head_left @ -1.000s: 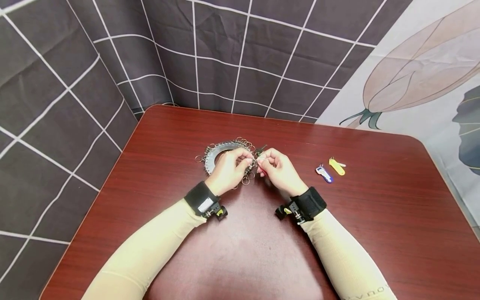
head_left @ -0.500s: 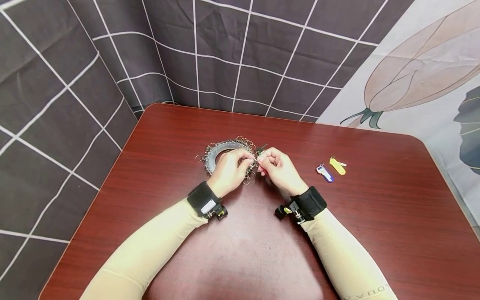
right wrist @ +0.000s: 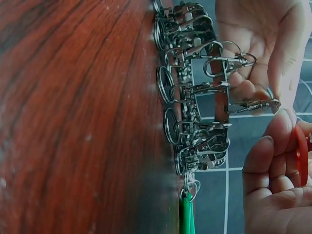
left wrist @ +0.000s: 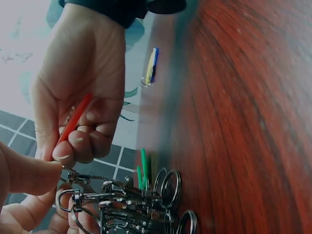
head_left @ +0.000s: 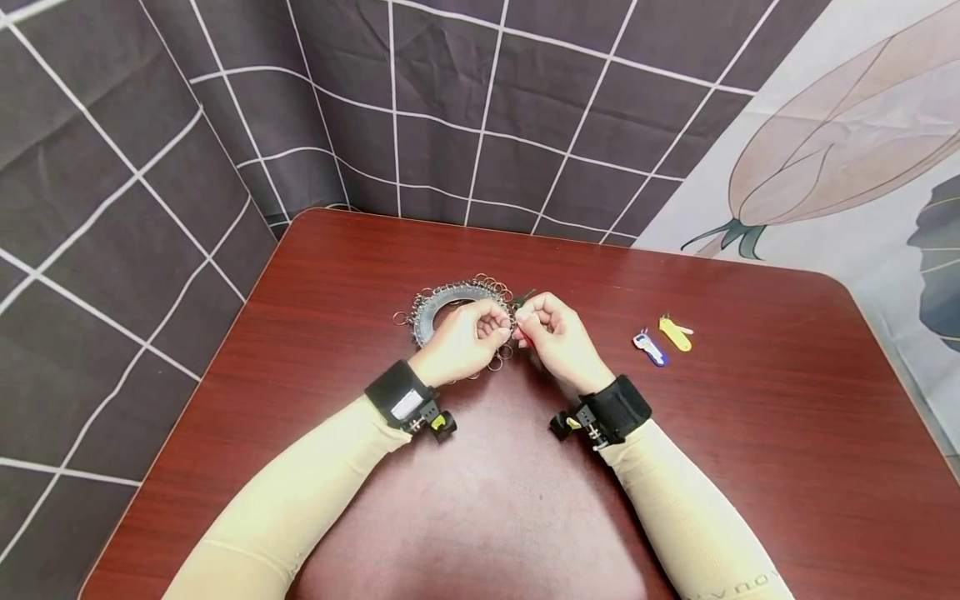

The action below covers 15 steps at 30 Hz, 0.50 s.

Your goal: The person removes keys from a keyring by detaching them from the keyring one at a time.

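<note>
A grey metal hoop (head_left: pixel 426 323), hung all round with swivel clasps and key rings, lies under and beyond my left hand (head_left: pixel 463 340). Thumb and fingers of that hand pinch the end of one swivel clasp (right wrist: pixel 251 104) that sticks out from the hoop. Facing it, my right hand (head_left: pixel 558 343) grips a red key tag (right wrist: pixel 302 156), its fingertips meeting the left ones at the clasp's end. The tag shows slantwise against the curled fingers in the left wrist view. A green key tag (right wrist: pixel 187 214) hangs from a ring on the hoop's right side.
On the reddish-brown table (head_left: pixel 757 400), a blue key tag (head_left: pixel 649 348) and a yellow key tag (head_left: pixel 677 334) lie to the right of my right hand. A dark gridded curtain (head_left: pixel 442 150) stands behind the table's back edge.
My left thumb has come slightly away from the bent fingers, and the left wrist has shifted a little to the left. The right hand stays nearly in place with the red key tag.
</note>
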### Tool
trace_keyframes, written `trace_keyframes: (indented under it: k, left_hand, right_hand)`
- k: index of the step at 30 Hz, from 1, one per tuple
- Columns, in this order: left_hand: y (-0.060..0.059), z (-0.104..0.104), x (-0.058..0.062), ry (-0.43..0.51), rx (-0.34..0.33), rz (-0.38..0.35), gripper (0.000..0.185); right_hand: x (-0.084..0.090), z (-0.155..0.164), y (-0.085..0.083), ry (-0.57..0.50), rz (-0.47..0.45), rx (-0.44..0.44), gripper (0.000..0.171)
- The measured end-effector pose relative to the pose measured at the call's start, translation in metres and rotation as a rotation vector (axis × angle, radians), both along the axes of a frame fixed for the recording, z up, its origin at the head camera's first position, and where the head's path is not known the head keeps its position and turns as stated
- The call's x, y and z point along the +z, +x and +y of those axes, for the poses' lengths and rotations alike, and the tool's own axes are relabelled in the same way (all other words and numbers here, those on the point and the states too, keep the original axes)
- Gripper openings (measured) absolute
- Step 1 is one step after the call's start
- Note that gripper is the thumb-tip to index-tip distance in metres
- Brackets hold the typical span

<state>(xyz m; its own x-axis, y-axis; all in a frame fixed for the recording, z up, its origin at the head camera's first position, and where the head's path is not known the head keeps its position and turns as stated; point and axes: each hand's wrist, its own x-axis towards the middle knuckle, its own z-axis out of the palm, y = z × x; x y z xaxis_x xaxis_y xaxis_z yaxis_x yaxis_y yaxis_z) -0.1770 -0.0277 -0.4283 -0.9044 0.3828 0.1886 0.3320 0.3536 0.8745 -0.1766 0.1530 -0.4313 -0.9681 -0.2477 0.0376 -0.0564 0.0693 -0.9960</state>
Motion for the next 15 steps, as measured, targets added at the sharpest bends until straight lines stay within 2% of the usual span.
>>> trace_keyframes:
  k: [4,9,15]
  left_hand:
    - [-0.0009,-0.0007,-0.0011,0.069,0.041,-0.053,0.004]
    - [-0.0010,0.0002,-0.0001,0.105,0.118,-0.031,0.006]
    - [-0.0024,0.0015,-0.0007,0.185,0.145,-0.026,0.007]
  right_hand:
    - [-0.0040,0.0000,-0.0008,0.014,0.023,0.017,0.003]
    - [-0.0047,-0.0002,-0.0002,0.073,0.069,0.060,0.003]
    - [-0.0018,-0.0005,0.0013,0.111,0.055,0.081,0.007]
